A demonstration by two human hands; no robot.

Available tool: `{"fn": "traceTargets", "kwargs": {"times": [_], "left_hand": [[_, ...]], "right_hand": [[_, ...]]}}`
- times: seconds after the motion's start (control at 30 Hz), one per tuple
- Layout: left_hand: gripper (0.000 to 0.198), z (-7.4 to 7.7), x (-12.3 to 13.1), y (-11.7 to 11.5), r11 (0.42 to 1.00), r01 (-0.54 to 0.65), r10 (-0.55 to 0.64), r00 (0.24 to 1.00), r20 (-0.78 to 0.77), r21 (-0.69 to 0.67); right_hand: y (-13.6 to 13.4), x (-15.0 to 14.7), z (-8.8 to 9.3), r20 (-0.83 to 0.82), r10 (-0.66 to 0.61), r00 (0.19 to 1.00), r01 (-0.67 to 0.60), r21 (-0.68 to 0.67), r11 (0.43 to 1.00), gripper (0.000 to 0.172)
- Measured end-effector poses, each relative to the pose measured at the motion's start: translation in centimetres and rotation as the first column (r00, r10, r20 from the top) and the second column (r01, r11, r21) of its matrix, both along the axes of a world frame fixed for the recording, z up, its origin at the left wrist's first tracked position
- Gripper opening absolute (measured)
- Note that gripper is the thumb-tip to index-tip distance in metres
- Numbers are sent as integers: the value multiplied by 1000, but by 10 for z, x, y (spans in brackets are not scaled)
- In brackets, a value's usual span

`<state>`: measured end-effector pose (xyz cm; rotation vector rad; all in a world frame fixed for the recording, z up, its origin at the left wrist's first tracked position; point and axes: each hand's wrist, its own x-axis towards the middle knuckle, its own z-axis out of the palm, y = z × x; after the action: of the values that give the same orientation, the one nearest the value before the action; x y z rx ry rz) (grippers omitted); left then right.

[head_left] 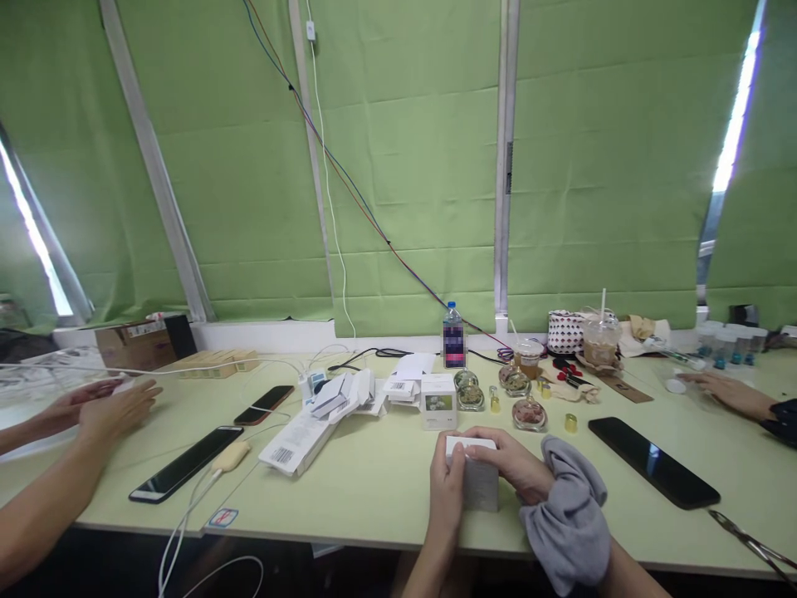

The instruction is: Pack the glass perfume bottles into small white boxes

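Note:
Both my hands hold a small white box [480,484] upright on the pale green table [374,482], near its front edge. My left hand [447,482] wraps the box's left side with curled fingers. Over the box's top and right side lies my right hand [511,459], with a grey sleeve [569,519] bunched at its wrist. Just behind the box stand another white box with a picture on it [438,402] and several small round glass bottles [529,413].
Flattened white cartons [324,419] lie left of centre. Dark phones [187,462] [652,461] lie left and right, and a water bottle [454,335] and iced drink cups [600,340] stand at the back. Other people's hands rest at the far left [115,409] and far right [728,390].

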<state>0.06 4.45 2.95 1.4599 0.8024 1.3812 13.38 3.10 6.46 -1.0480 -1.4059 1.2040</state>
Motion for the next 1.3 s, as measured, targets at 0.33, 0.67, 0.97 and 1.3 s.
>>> {"fn": "traceTargets", "kwargs": {"times": [0.33,0.67,0.97,1.3], "left_hand": [[23,7,-1,2,999,2,-1,1000,-22,32],[38,1,-2,3,1000,18,-18,998,59,0],[38,-4,-4,5,996,25,-28,999,29,89],[38,-10,0,9,996,-71,71,997,-13,45]], "right_hand": [[-6,-3,10,97,-29,995,26,34,999,27],[-6,0,9,110,-12,994,10,20,1000,28],[-5,-3,4,31,-26,999,25,23,999,23],[-6,-4,8,237,-134,962,102,143,984,26]]}}
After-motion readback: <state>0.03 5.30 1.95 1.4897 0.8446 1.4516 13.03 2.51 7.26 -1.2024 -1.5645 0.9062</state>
